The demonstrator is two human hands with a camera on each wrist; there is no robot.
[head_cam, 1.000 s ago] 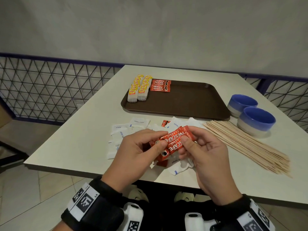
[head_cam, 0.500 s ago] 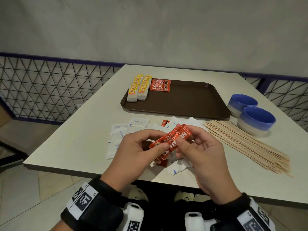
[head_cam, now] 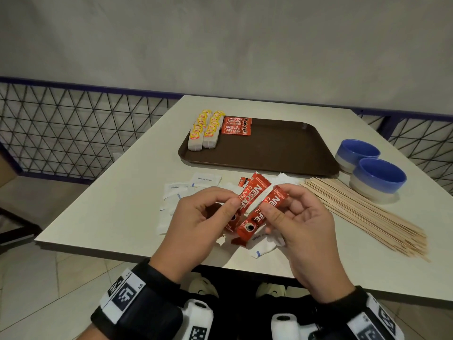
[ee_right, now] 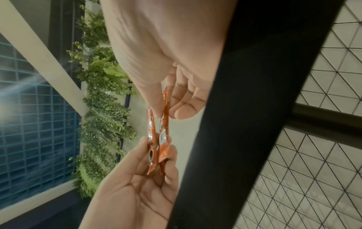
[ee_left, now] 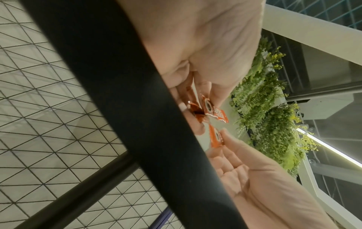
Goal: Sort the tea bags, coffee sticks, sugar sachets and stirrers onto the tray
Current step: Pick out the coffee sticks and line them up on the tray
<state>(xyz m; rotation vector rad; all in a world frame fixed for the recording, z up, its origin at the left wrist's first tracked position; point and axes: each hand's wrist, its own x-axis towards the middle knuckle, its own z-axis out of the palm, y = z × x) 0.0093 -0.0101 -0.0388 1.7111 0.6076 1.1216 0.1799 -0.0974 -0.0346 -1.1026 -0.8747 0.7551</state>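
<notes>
Head view: tray [head_cam: 282, 165] sits at 12 o'clock on the table [head_cam: 110, 192]. Done so far: two rows of tea bags [head_cam: 204, 130] and a short stack of coffee sticks [head_cam: 236, 125], both in the tray's 10 o'clock corner. Left hand [head_cam: 196, 222] pinches one coffee stick [head_cam: 248, 196]; right hand [head_cam: 304, 227] pinches a second stick [head_cam: 263, 214], the two held apart above the table's near edge. More red sticks possibly lie under the hands; count unclear. Left to sort: the held sticks, sugar sachets [head_cam: 206, 179] scattered at 11 o'clock of the hands, and stirrers [head_cam: 367, 212] fanned at 3 o'clock beside two blue bowls [head_cam: 377, 175]. Judged under half complete.
</notes>
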